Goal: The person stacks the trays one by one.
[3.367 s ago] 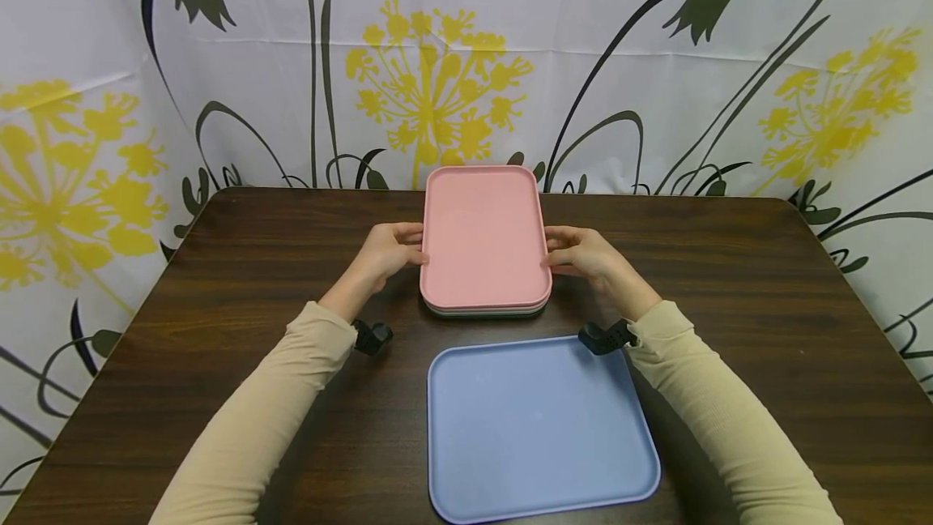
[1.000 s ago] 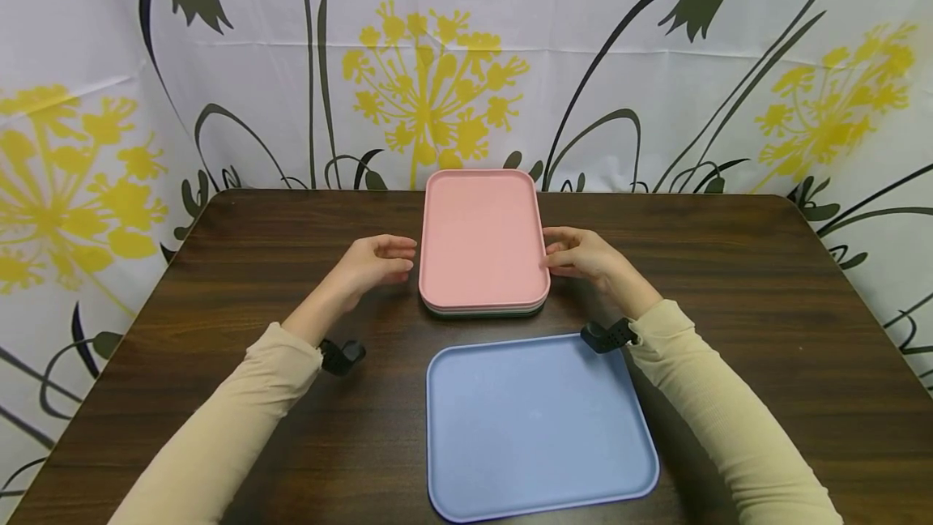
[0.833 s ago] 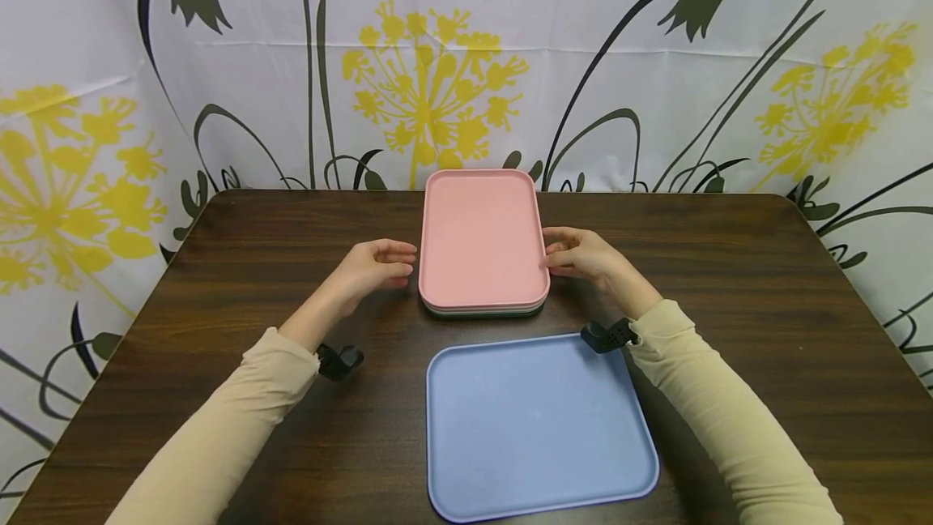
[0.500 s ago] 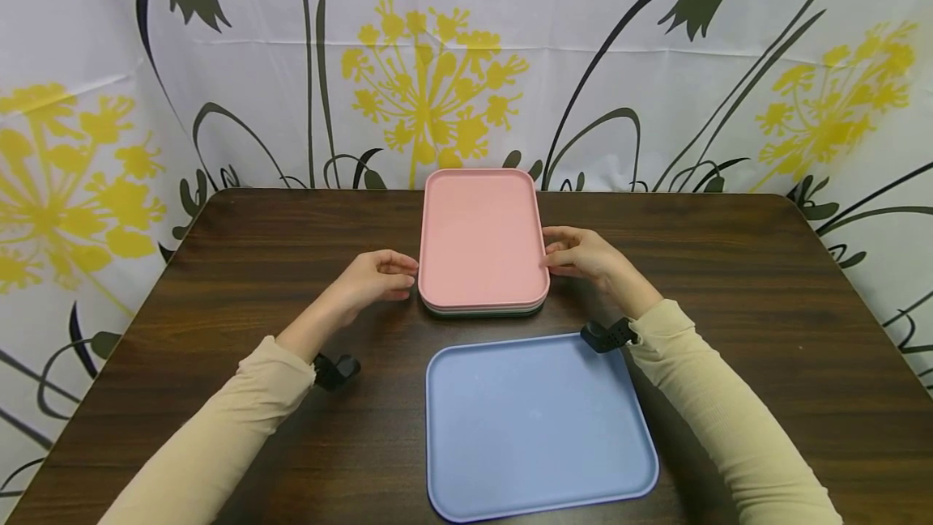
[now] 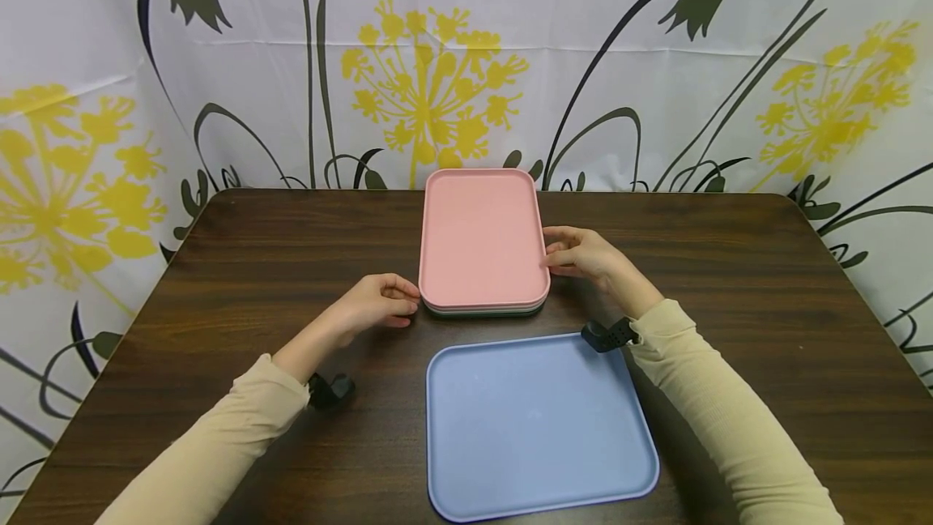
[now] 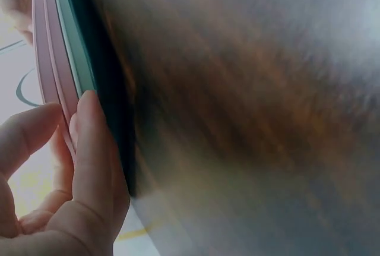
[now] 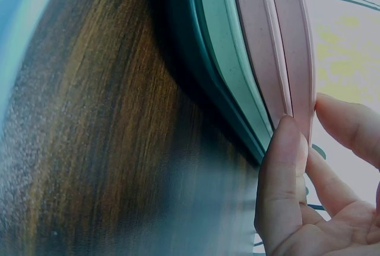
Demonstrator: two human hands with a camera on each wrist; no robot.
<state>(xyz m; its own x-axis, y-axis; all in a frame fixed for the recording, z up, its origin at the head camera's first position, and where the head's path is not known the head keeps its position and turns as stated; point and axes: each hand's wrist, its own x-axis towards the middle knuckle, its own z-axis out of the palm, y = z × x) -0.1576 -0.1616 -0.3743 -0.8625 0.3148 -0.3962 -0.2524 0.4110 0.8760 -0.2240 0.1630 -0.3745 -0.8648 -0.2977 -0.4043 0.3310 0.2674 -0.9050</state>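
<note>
At the table's far middle stands a stack of rounded rectangular trays, with a pink tray [image 5: 483, 237] on top. Seen side-on in the left wrist view, the stack has two pink layers, a pale green tray [image 6: 71, 42] and a dark green tray [image 6: 98, 60] lowest. My right hand [image 5: 594, 258] holds the stack's right side, fingertips at the pink rims. My left hand [image 5: 372, 305] is by the stack's near left corner, fingers loosely bent and fingertips at the edge. A blue tray [image 5: 539, 428] lies flat in front of the stack.
The dark wooden table [image 5: 277, 266] runs under everything. Behind its far edge hangs a white curtain [image 5: 583, 14] with yellow flowers and dark stems. A black wrist camera [image 5: 331, 390] sits at the left wrist, another wrist camera [image 5: 611, 336] at the right, above the blue tray's corner.
My left hand has left the stack's left side, then come nearer me along it to the near corner. My right hand stays at the right edge. The trays lie as before.
</note>
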